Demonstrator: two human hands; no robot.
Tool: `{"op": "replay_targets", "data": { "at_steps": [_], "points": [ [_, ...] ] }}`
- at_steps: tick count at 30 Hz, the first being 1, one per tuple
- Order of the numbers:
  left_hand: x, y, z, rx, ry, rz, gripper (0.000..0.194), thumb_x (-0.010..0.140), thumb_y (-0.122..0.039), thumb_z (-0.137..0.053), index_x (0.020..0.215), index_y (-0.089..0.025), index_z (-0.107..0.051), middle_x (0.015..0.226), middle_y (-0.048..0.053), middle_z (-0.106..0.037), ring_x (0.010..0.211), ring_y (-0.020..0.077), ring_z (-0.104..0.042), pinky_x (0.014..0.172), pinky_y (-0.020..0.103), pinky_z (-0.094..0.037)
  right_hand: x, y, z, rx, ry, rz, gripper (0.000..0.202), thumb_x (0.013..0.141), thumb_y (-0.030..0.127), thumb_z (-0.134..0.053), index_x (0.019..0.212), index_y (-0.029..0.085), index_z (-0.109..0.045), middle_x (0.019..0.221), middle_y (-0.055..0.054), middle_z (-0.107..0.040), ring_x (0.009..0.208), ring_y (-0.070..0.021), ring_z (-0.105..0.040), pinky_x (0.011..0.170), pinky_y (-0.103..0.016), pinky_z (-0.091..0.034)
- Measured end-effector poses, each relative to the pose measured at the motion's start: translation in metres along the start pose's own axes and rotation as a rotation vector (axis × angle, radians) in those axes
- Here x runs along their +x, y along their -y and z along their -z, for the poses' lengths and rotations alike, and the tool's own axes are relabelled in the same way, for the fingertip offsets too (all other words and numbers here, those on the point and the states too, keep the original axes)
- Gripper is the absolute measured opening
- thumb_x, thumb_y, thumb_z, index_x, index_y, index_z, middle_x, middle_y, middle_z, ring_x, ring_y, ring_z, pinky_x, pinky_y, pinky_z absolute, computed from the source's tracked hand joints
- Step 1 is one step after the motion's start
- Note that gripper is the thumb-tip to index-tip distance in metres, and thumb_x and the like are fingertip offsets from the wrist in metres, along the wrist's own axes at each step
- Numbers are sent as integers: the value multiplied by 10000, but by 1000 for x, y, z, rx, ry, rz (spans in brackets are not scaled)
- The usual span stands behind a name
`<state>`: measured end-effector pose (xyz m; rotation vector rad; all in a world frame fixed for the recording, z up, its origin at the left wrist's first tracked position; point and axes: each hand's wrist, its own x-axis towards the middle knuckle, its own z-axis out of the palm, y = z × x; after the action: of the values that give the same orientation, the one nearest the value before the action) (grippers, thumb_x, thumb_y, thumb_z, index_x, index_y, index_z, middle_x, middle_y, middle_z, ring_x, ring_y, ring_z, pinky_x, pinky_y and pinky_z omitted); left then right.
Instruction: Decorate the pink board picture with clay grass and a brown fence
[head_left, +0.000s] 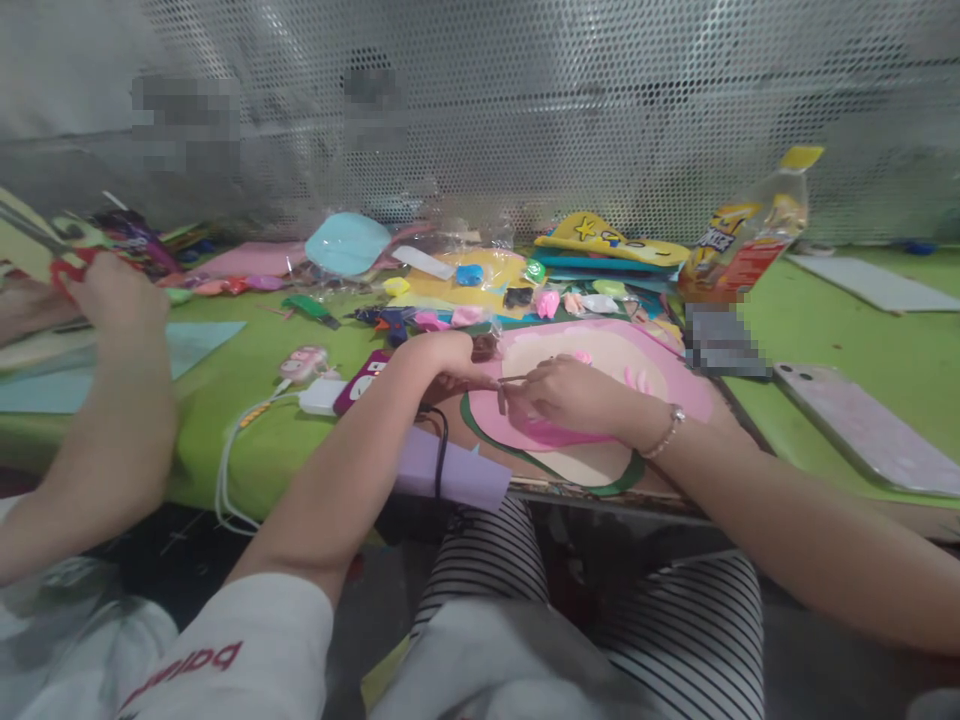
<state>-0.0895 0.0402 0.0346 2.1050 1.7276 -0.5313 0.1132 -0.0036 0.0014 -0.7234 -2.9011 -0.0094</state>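
My left hand (pixel 450 362) and my right hand (pixel 566 392) meet over a layered cut-out (pixel 517 350) in pink, cream and green. A thin brown strip (pixel 514 380), perhaps soft clay, runs between my fingertips, with one end hanging down. Both hands look pinched on it, though the left fingers are partly hidden behind the wrist. By the left hand lies a brown lump (pixel 484 347) in clear wrapping. Small pink pieces (pixel 637 380) sit on the cream layer, to the right of my right hand.
To the left, another person's hand (pixel 112 290) holds red-handled scissors (pixel 71 265). A bottle (pixel 750 235) and a phone (pixel 862 425) are on the right. Clay packets (pixel 547 303) and coloured sheets line the back. A white cable (pixel 229 460) hangs over the front edge.
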Motion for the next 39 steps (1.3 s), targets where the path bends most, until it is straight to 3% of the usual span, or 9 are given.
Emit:
{"op": "replay_targets", "data": {
  "at_steps": [8,12,16,19,24,34,37,39],
  "points": [
    [5,-2,-3,3,-29,30,607,577,-772,-548,569,-171,-624,606,87,-654,551,199,-600,584,299,-440,2,10,-5,-72,28,-46,263,863,114,-404,973,143,-641,838,-78,-690,660,-157,-533,628,-297,-248],
    [5,5,1,0,-22,17,610,623,-764,-521,501,-171,-593,580,91,-643,545,190,-598,594,292,-449,3,9,-4,-92,-27,-69,272,892,171,-386,878,146,-656,743,-64,-659,627,-150,-493,623,-300,-242],
    [3,12,5,5,-19,2,596,675,-728,-504,464,-175,-574,597,91,-648,564,185,-602,620,291,-457,6,6,-7,-115,-70,-70,322,903,196,-372,1073,141,-639,722,-65,-630,636,-155,-479,617,-300,-239],
    [2,12,4,23,-4,5,566,616,-731,-564,486,-180,-592,626,89,-659,587,203,-611,604,297,-451,8,5,-13,-128,-58,-54,395,889,174,-388,1245,179,-560,760,-61,-642,672,-164,-494,628,-300,-240],
    [4,9,1,37,10,25,568,553,-751,-592,581,-187,-647,667,87,-669,630,232,-627,616,313,-448,9,5,-15,-164,-33,-34,373,884,185,-426,1224,198,-580,856,-65,-667,726,-177,-527,640,-307,-238],
    [4,8,1,50,35,33,558,556,-733,-608,542,-176,-637,617,85,-658,604,222,-615,643,313,-450,6,1,-11,-173,-24,4,308,917,239,-419,1145,216,-624,869,-65,-665,770,-177,-533,644,-297,-228],
    [-1,8,4,46,-8,30,510,571,-686,-644,547,-177,-632,604,71,-652,609,207,-611,620,282,-438,4,-2,-8,-139,-65,-25,316,928,250,-402,1150,203,-622,829,-67,-647,742,-168,-518,652,-290,-239],
    [-6,8,7,52,-126,28,472,627,-646,-631,594,-176,-641,635,70,-654,655,215,-613,636,284,-430,2,-5,-5,-142,-105,-63,342,928,224,-391,1200,195,-596,790,-62,-627,720,-167,-500,660,-292,-244]
  ]
}}
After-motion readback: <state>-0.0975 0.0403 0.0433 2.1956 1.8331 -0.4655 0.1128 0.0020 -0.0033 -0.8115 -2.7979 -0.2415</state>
